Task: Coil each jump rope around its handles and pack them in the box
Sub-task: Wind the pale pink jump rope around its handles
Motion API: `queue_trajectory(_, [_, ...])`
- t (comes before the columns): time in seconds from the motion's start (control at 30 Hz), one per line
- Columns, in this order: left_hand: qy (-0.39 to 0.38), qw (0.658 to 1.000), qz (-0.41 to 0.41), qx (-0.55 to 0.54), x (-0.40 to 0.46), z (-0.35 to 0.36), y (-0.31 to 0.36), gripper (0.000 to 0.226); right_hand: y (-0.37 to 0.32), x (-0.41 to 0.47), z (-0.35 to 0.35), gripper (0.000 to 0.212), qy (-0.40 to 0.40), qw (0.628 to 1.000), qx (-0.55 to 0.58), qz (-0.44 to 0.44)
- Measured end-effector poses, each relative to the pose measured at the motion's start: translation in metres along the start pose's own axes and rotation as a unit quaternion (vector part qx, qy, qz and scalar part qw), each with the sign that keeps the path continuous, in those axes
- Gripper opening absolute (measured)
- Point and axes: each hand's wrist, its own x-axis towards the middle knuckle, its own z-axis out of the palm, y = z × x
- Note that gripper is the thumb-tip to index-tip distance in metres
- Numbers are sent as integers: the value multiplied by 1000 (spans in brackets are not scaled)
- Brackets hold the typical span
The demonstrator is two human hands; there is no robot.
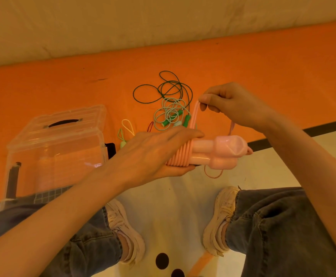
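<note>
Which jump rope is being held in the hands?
The pink rope: left hand grips its coils, right hand pinches its loop. The green ropes lie loose.

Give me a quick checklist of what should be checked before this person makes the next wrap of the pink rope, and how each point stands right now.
1. Handles held firmly: ok. The left hand grips the two pink handles side by side.
2. Earlier turns tidy: ok. The pink coils sit close together on the handles.
3. Free rope under control: ok. The right hand pinches the pink rope above the coils.
4. Rope left to wind: cannot tell; only a short loop shows.
5. Clear of the green ropes: ok, they lie apart on the orange mat.
6. Clear box ready: not ok; its lid looks closed.
</note>
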Motion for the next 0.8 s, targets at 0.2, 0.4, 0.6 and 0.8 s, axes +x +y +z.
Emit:
queue_trajectory(0.2, [63, 994, -71, -56, -2, -8, -2, 54, 3, -4, -8, 11, 31, 998, 51, -4])
queue_trajectory(0.4, [145, 956, -179, -179, -1, -9, 0, 44, 9, -7, -19, 20, 38, 993, 107, 2])
queue_trajectory(0.6, [230, 907, -247, -251, 1, -14, -2, 39, 12, -16, -25, 18, 3, 997, 78, 19])
queue_trajectory(0.8, [224, 897, -296, -241, 0, -18, -3, 38, 15, -28, -36, 26, -80, 994, 42, 55])
